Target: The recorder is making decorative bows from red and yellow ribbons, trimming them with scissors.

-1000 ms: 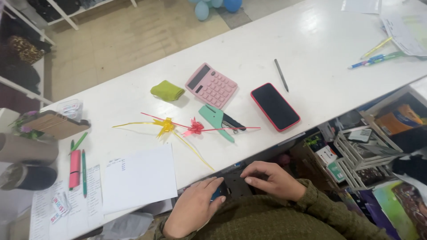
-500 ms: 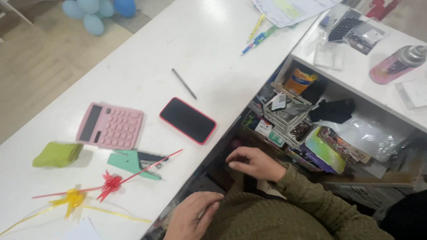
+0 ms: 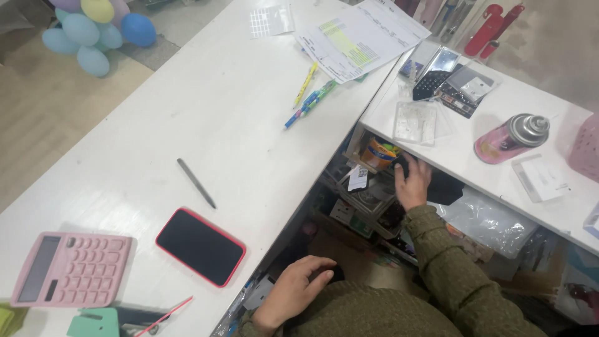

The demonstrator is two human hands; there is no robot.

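**Right hand reaching into the crowded shelf under the worktop**

Reaching with the right hand (image 3: 413, 182) into the shelf (image 3: 374, 200) below the corner of the white worktop (image 3: 237, 125), fingers (image 3: 409, 167) spread and lying over a dark object (image 3: 444, 187) tucked under the edge. Impossible to tell whether closing on it or only touching: the fingertips are partly hidden by the worktop's rim. Just left of those fingers, a small orange tub (image 3: 378, 153) and a white tag (image 3: 358, 177) sitting among loose packets; just right of them, a clear plastic bag (image 3: 493, 219).

Resting the left hand (image 3: 294, 292) low near the body, fingers loosely curled and holding nothing, well apart from the shelf.

Lying above and left of the left hand's fingers, on the worktop: a red-cased phone (image 3: 201, 246), a grey pen (image 3: 196, 183) and a pink calculator (image 3: 72, 269). Standing on the side counter, beyond the right hand's fingers, a pink spray can (image 3: 511, 138) on its side and a clear plastic box (image 3: 415, 122).

Likely risks, judging from the clutter: dragging the tub or the packets out while pulling the dark object free, since everything is packed close; working half blind under the rim, so catching the wrong item; snagging the sleeve (image 3: 449, 262) on the shelf's contents.
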